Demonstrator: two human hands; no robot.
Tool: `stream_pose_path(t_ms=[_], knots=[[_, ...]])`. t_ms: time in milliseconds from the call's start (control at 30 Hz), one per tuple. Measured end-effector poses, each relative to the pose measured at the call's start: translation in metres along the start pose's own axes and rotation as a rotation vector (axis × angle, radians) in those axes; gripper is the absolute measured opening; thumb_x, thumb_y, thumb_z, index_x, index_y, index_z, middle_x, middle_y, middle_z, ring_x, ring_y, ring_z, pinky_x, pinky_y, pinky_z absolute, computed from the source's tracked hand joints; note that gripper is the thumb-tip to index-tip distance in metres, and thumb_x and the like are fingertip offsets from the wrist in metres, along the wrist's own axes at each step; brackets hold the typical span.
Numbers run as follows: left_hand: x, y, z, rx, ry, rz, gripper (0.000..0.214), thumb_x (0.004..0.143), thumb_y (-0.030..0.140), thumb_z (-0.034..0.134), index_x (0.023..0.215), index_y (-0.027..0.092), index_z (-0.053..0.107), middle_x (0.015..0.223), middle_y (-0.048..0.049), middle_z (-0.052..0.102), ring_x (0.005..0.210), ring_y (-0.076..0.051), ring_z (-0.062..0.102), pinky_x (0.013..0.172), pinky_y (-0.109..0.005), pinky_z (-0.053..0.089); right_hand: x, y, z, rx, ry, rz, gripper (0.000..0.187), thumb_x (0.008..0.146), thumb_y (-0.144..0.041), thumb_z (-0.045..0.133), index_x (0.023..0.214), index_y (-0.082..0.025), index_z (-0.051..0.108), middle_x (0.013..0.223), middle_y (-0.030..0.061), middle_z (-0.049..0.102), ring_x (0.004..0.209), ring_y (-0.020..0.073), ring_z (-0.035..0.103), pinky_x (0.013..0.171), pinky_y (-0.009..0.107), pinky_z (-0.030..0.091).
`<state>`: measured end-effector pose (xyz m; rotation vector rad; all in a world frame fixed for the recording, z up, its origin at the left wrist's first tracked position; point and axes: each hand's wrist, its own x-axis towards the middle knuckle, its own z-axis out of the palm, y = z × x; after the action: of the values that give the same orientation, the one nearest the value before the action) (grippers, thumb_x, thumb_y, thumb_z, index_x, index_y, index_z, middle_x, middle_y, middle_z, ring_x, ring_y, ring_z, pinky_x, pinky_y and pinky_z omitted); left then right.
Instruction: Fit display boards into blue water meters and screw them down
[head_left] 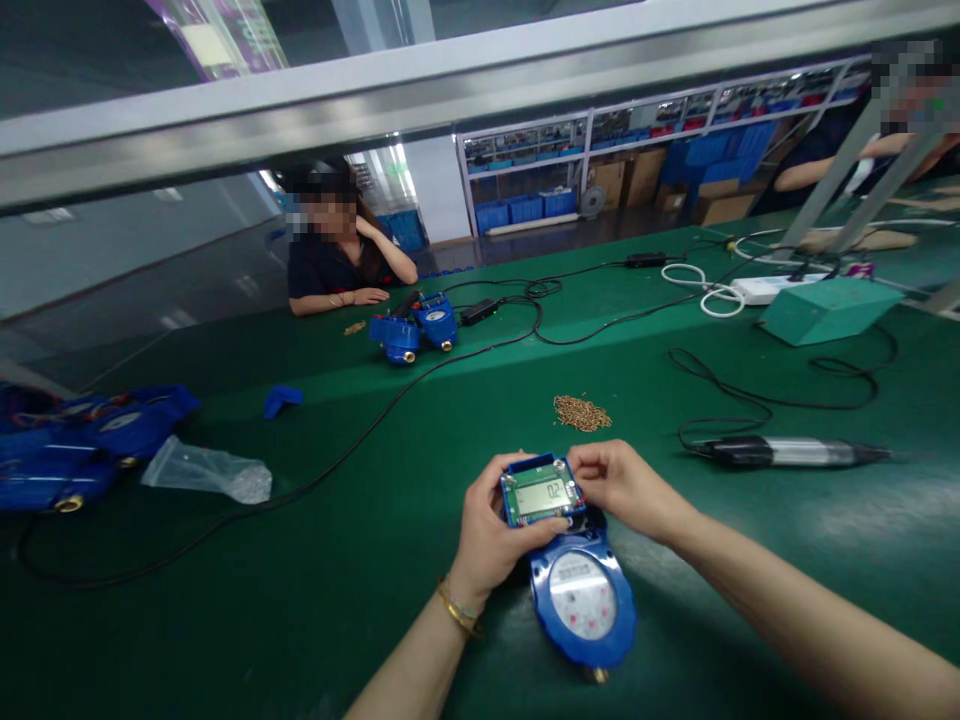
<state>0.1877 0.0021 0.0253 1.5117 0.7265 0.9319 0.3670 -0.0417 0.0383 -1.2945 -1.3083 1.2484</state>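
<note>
A blue water meter [583,598] with a round dial lies on the green table just in front of me. Its display module [541,494], a green circuit board with a lit screen in a blue case, sits at the meter's far end. My left hand [491,520] grips the module from the left, thumb along its near edge. At the module's right side is my right hand [611,480], its fingers bent in close together; what they pinch, if anything, is hidden. Beyond the module lies a small heap of brass screws [582,413].
An electric screwdriver [795,453] with a black cord lies to the right, near a green box [831,308]. Several blue meters [67,450] and a plastic bag [206,472] are at left. Two more meters [416,325] stand near a seated person [337,255] across the table.
</note>
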Motion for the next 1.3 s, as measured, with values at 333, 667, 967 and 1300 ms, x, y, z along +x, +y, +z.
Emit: stream_pose_path(t_ms=[333,667,967,1300], knots=[[-0.004,-0.004,0.002,0.068,-0.133,0.096,0.059,0.06,0.043,0.09,0.11,0.024,0.065,0.111,-0.0026,0.072,0.108,-0.024,0.065,0.123,-0.048,0.016,-0.028,0.024,-0.009,-0.377,0.027,-0.518,0.012,0.088,-0.017,0.056,0.082,-0.02,0.066,0.072,-0.0003,0.065,0.063,0.013,0.057,0.061,0.024,0.041],[-0.013,-0.018,-0.008,0.312,-0.08,0.232,0.064,0.059,0.061,0.084,0.109,0.027,0.063,0.108,-0.0055,0.065,0.105,-0.029,0.061,0.112,-0.065,0.027,-0.035,0.033,0.018,-0.535,0.279,-0.568,0.024,0.091,-0.011,0.048,0.073,-0.018,0.061,0.086,0.0063,0.06,0.084,0.0208,0.053,0.07,0.035,0.04],[-0.017,-0.011,-0.008,0.472,-0.111,0.273,0.066,0.06,0.048,0.089,0.116,0.031,0.058,0.109,-0.0021,0.069,0.101,-0.026,0.067,0.117,-0.072,-0.003,-0.046,0.037,0.026,-0.665,0.43,-0.56,0.019,0.089,-0.008,0.052,0.09,-0.023,0.063,0.089,-0.0008,0.071,0.098,0.0234,0.052,0.091,0.046,0.03],[-0.012,-0.008,-0.008,0.481,-0.185,0.275,0.072,0.057,0.043,0.092,0.119,0.031,0.057,0.116,-0.0037,0.071,0.11,-0.029,0.068,0.119,-0.069,-0.007,-0.057,0.063,0.036,-0.69,0.617,-0.459,0.02,0.09,-0.016,0.052,0.093,-0.024,0.07,0.12,0.012,0.055,0.11,0.0286,0.054,0.082,0.046,0.049]])
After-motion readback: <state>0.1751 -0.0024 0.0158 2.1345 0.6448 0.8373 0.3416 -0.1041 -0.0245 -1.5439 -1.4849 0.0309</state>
